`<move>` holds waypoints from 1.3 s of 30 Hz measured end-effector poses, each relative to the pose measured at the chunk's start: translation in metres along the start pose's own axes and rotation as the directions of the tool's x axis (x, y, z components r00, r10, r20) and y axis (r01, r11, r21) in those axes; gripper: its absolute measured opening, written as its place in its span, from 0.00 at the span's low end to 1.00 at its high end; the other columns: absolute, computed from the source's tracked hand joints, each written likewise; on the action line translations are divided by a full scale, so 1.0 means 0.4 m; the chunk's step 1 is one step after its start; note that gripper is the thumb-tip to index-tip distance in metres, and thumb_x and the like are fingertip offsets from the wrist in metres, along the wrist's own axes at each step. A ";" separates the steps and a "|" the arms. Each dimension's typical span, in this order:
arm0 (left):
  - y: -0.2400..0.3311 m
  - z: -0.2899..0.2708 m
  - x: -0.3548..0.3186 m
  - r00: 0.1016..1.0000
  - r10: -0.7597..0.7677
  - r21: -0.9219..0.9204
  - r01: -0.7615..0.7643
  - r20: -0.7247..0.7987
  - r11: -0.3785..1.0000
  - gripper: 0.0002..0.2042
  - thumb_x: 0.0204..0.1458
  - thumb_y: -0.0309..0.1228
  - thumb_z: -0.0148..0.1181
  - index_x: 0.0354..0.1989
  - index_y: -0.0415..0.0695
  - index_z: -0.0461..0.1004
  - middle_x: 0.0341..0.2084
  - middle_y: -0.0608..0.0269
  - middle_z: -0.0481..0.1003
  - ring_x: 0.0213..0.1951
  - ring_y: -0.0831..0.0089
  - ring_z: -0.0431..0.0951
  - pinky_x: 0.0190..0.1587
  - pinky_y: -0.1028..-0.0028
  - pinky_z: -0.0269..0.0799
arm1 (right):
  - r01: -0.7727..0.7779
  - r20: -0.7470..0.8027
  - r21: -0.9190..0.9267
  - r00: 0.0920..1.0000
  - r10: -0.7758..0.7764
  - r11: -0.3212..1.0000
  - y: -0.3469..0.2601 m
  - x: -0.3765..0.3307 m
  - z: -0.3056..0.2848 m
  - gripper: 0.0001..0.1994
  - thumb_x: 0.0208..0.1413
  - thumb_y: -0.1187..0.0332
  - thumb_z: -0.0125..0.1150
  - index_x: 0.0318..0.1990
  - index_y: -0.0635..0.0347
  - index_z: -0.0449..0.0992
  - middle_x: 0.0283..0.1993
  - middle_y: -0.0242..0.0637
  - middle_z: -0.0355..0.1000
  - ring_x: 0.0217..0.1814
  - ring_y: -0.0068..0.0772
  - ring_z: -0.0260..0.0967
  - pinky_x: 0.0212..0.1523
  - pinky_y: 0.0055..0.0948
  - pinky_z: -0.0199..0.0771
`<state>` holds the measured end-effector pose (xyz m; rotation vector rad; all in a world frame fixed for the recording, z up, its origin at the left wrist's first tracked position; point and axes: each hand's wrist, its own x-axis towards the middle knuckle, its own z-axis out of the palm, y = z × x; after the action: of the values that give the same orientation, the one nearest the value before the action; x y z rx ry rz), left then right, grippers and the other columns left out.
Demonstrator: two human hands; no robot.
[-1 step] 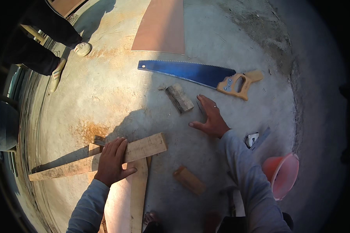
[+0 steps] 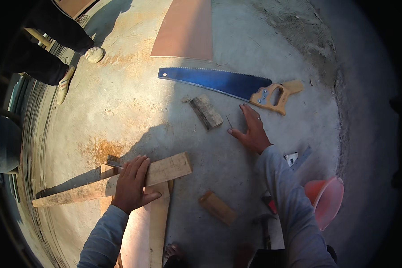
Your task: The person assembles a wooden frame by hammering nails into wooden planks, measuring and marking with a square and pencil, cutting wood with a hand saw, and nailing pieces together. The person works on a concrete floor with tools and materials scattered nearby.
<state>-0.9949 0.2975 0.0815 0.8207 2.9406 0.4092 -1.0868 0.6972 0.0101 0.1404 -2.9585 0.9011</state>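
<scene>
A rough, pale wooden plank (image 2: pixel 116 181) lies slantwise on a dusty concrete floor (image 2: pixel 134 102), crossing another board (image 2: pixel 158 223). The left hand (image 2: pixel 131 184) presses flat on it, fingers spread. The right hand (image 2: pixel 253 129) rests open on the floor beside a thin nail (image 2: pixel 229 121), near a small wood block (image 2: pixel 206 111) and a blue-bladed handsaw (image 2: pixel 228 85). Sunlight and shadow fall across the ground.

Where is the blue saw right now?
In the head view, the blue saw lies flat on the concrete floor, beyond the right hand, with a small wood block near its blade.
</scene>
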 end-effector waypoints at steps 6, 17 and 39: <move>0.008 0.069 0.033 0.995 -0.052 -0.058 0.047 -0.087 0.997 0.43 0.39 0.63 0.67 0.60 0.45 0.68 0.48 0.57 0.74 0.48 0.55 0.73 0.52 0.56 0.65 | -0.226 -0.085 -0.576 0.972 0.218 0.786 0.259 0.077 -0.064 0.33 0.51 0.73 0.60 0.67 0.63 0.60 0.67 0.55 0.62 0.71 0.55 0.56 0.67 0.53 0.57; -0.006 0.077 0.047 0.994 -0.083 -0.046 0.079 -0.074 0.996 0.38 0.47 0.65 0.58 0.57 0.44 0.70 0.43 0.55 0.74 0.44 0.54 0.73 0.47 0.57 0.64 | -0.165 0.041 -0.249 0.983 0.181 0.954 0.151 -0.022 -0.134 0.22 0.48 0.73 0.63 0.52 0.61 0.66 0.39 0.49 0.71 0.44 0.49 0.70 0.45 0.44 0.67; -0.001 0.047 0.040 0.993 -0.054 -0.106 0.043 -0.106 0.993 0.32 0.46 0.52 0.65 0.56 0.44 0.69 0.44 0.53 0.73 0.46 0.54 0.73 0.49 0.57 0.65 | -0.588 0.427 0.684 0.802 0.417 0.431 -0.677 -0.594 -0.400 0.29 0.54 0.82 0.54 0.65 0.67 0.58 0.50 0.46 0.71 0.51 0.32 0.73 0.54 0.33 0.73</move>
<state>-1.0064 0.3100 0.0636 0.7352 3.0008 0.6158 -0.8205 0.5799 0.2762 -0.7457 -2.4591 2.3832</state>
